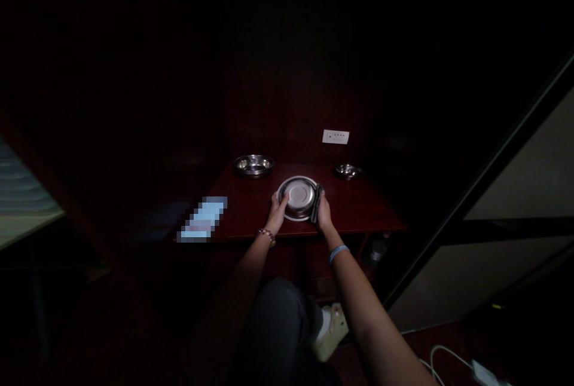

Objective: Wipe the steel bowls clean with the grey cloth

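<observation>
A shiny steel bowl (299, 195) is held between my two hands above the front part of a dark red desk (251, 213), its flat base facing me. My left hand (278, 210) grips the bowl's left rim, thumb on the outer wall. On the other side my right hand (324, 210) is closed round a dark folded cloth (316, 204), which presses against the bowl's right rim. Behind, to the left, sits a larger steel bowl or stack of bowls (253, 166). A smaller steel bowl (348, 171) lies at the back right.
A white wall socket (336, 137) is on the panel behind the desk. A pixelated bright rectangle (204, 218) lies at the desk's left edge. Below right stands a bottle (377, 251). A white cable (451, 350) runs across the floor. The surroundings are very dark.
</observation>
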Motion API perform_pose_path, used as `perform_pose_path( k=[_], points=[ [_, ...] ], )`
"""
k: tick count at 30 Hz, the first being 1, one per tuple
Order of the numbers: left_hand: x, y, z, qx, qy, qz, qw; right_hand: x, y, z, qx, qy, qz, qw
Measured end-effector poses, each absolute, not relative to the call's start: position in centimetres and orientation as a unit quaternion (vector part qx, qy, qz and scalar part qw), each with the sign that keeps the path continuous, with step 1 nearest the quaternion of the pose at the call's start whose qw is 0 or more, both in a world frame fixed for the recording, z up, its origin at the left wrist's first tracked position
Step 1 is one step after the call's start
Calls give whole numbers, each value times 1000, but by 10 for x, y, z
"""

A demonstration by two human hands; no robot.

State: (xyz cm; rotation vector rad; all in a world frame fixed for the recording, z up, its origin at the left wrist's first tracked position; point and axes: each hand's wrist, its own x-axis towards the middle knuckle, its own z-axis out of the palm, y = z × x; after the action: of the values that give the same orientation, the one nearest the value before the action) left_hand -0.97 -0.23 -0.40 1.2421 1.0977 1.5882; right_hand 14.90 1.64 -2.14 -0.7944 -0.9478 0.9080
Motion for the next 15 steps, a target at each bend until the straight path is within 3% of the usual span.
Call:
perform_pose_path(
  k=[15],
  points=[
    [-14,12,-17,453,447,665,391,145,11,-17,-381,-462,420,682]
  ],
)
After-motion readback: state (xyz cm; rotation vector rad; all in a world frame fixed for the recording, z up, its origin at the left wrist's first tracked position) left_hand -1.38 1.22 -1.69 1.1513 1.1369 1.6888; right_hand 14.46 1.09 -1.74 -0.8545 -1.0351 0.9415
